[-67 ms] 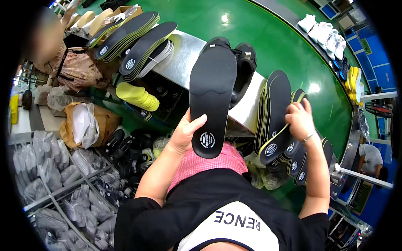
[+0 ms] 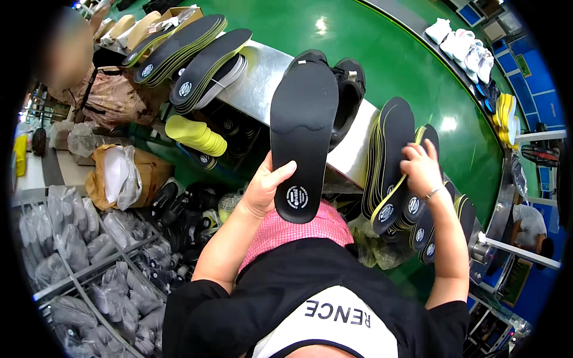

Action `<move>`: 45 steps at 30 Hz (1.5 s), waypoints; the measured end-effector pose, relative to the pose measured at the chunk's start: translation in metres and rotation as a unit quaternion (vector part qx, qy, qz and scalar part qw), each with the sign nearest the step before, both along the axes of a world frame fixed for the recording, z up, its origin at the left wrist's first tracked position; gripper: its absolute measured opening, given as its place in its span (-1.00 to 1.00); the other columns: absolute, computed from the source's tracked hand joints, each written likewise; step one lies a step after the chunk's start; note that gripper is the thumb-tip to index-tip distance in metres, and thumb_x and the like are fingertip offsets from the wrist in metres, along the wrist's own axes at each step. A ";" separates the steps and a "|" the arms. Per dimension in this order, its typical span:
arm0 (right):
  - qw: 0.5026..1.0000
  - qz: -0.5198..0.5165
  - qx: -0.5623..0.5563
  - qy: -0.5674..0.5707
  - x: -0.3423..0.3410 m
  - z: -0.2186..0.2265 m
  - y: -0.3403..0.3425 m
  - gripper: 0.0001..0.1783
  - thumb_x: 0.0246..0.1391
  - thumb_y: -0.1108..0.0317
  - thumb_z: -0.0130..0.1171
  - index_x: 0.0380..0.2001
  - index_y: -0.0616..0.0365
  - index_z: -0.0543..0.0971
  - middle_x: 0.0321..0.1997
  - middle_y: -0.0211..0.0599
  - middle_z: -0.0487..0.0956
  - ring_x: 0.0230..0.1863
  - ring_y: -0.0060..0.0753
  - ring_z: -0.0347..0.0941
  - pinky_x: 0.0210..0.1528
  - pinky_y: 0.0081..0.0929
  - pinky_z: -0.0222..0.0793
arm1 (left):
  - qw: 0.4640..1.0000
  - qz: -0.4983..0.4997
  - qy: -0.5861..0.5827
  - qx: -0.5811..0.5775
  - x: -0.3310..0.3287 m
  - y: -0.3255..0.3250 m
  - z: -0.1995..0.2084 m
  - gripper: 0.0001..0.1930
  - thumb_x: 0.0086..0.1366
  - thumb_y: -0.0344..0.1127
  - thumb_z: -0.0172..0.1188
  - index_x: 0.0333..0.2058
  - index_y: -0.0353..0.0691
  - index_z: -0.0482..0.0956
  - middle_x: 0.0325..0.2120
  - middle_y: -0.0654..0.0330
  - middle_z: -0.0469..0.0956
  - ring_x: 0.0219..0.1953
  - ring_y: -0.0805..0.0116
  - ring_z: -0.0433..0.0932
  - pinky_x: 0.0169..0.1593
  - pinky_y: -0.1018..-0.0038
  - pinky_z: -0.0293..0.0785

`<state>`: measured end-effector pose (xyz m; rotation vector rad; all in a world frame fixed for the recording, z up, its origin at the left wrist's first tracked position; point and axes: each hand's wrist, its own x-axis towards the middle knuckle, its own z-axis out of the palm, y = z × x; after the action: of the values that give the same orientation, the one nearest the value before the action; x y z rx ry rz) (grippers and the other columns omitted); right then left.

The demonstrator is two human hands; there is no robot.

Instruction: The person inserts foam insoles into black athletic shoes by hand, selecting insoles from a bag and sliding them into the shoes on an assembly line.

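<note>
My left hand (image 2: 265,186) is closed on the edge of a black insole (image 2: 303,128), thumb lying across its top. The insole is held upright with its round white heel print toward me and partly covers a pair of black shoes (image 2: 349,89) on the metal bench. At the right, my right hand (image 2: 422,170) has its fingers bent at the yellow-green edge of a black insole (image 2: 391,185) on top of a stack. Its thumb touches that edge, and its fingertips reach over a neighbouring insole (image 2: 428,136).
More insole stacks (image 2: 206,77) stand on the bench (image 2: 268,62) at the left, above a yellow stack (image 2: 194,136). Grey bagged items fill a wire rack (image 2: 113,256) at lower left. A person (image 2: 113,98) is at far left. White shoes (image 2: 462,51) line the far bench.
My right hand has moved slightly left along the stack's edge. The insole in my left hand has shifted up a little.
</note>
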<state>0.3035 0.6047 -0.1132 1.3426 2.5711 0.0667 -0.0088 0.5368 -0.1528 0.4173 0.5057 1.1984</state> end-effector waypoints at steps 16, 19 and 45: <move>0.521 -0.210 -0.313 0.766 -0.129 0.016 0.002 -0.45 0.00 0.34 0.06 0.03 0.35 0.19 -0.06 -0.15 0.39 -0.03 -0.41 0.28 0.04 -0.47 0.18 | 0.989 -0.134 0.044 -0.043 0.022 0.045 -0.015 -0.57 0.05 -0.54 0.10 -0.04 -0.26 0.34 -0.12 0.13 0.42 -0.06 0.31 0.40 0.04 0.40 0.28; 0.529 -0.222 -0.232 0.786 -0.146 0.003 0.020 -0.57 0.00 0.48 -0.02 -0.01 0.32 0.25 -0.06 -0.18 0.40 -0.03 -0.43 0.31 0.03 -0.49 0.19 | 0.981 -0.174 0.081 -0.038 0.012 0.074 -0.014 -0.56 0.10 -0.43 0.11 -0.01 -0.27 0.30 -0.15 0.18 0.44 -0.07 0.35 0.39 0.04 0.44 0.27; 0.892 -0.200 0.039 0.403 -0.159 0.042 0.012 -0.87 -0.34 0.40 0.13 -0.64 0.25 0.48 -0.25 -0.05 0.40 -0.44 -0.18 0.44 -0.35 -0.51 0.38 | 0.592 0.009 0.618 0.517 -0.062 0.243 -0.012 -0.36 -0.03 -0.15 0.22 0.01 -0.29 0.22 -0.16 0.03 0.40 -0.09 0.06 0.35 0.01 0.28 0.19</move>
<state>0.1442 0.6170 -0.0708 2.2785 2.8150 -0.5869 -0.0703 0.7796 -0.1644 2.3784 0.9273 0.9350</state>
